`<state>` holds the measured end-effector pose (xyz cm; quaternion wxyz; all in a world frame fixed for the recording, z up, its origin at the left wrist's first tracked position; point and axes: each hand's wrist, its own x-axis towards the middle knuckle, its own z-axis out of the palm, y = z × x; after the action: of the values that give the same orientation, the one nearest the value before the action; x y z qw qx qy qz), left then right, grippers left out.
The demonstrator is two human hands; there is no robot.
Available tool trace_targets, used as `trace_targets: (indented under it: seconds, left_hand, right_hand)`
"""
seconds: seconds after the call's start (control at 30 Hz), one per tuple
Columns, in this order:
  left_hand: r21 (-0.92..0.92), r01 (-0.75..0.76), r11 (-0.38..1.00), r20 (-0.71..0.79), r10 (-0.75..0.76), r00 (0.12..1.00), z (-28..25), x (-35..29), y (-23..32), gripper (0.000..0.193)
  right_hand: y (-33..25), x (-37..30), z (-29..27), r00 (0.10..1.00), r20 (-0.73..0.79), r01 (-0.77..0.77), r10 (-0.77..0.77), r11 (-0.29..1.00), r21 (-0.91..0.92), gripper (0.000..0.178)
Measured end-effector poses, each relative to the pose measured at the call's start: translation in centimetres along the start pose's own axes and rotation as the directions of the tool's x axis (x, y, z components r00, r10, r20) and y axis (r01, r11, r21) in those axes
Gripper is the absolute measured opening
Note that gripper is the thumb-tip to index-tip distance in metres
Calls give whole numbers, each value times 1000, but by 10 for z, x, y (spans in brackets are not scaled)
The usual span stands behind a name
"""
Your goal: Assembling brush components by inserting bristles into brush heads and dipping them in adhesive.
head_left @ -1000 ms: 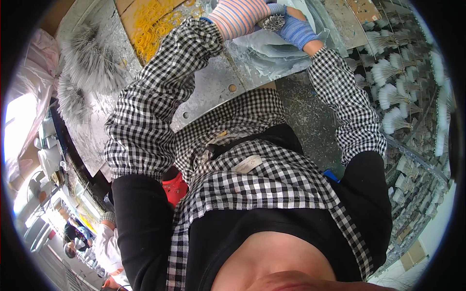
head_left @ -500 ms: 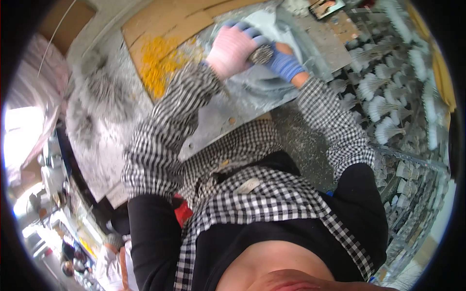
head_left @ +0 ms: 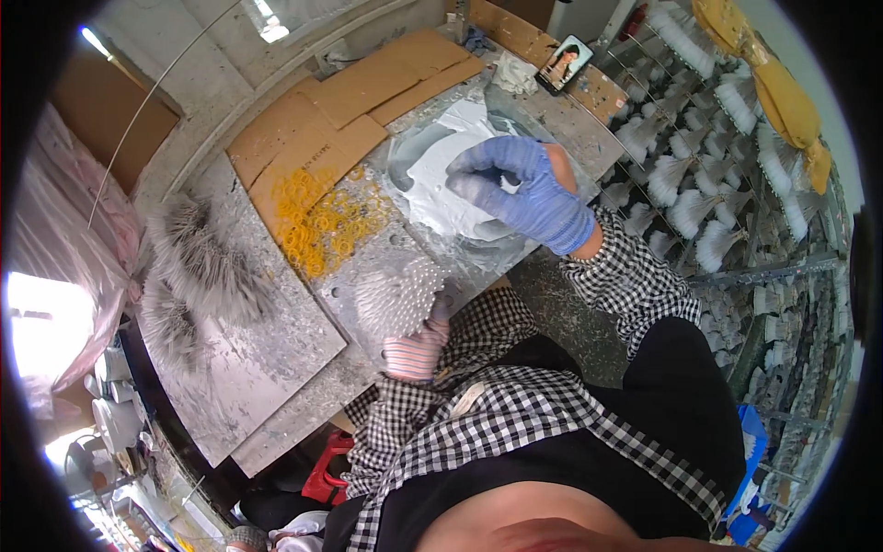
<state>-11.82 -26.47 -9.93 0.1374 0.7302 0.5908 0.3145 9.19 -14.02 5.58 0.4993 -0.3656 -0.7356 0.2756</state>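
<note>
My left hand (head_left: 414, 354), in a pink-striped glove with greyish fingers, is closed around a fan-shaped bundle of thin stalks (head_left: 397, 299). White dots tip the stalks, which spread above the glove near the table's front edge. Over a patch of white paste (head_left: 432, 179) on a clear plastic sheet (head_left: 400, 156) hovers my right hand (head_left: 529, 193). Its blue glove is smeared with white at the fingertips. The fingers are curved, with a gap to the thumb, and nothing shows held between them.
Yellow rubber bands (head_left: 317, 221) lie loose beside the cardboard (head_left: 368, 83). Grey stalk bundles (head_left: 202, 258) rest on a board at the left. A phone (head_left: 564, 64) leans at the table's back. Racks of white fan-shaped bundles (head_left: 699, 212) stand at the right.
My hands have moved apart from around the grey bundle over the paste. The left has come down and nearer with the bundle; the right has let go and stays over the paste.
</note>
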Motion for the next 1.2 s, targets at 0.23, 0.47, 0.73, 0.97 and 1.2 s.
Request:
trace_targets:
  seconds: [0.23, 0.47, 0.73, 0.97, 1.2]
  left_hand:
    - [147, -56, 987, -82, 69, 994, 19, -24, -11, 32]
    - [-999, -17, -32, -2, -422, 907, -158, 29, -31, 52]
    - [-429, 34, 903, -558, -294, 776, -306, 80, -153, 39]
    - [-210, 68, 975, -712, -200, 673, -386, 134, -180, 29]
    - [-406, -31, 913, -664, -272, 697, -385, 123, -191, 46]
  right_hand:
    - [-26, 35, 42, 965, 225, 131, -134, 991, 26, 17]
    - [-66, 200, 175, 630, 314, 772, -710, 616, -157, 35]
    - [-62, 324, 302, 763, 489, 642, -423, 586, -495, 41]
    - [-61, 310, 332, 763, 389, 644, -516, 654, -396, 26]
    - [-71, 281, 338, 645, 279, 758, -712, 549, -351, 24]
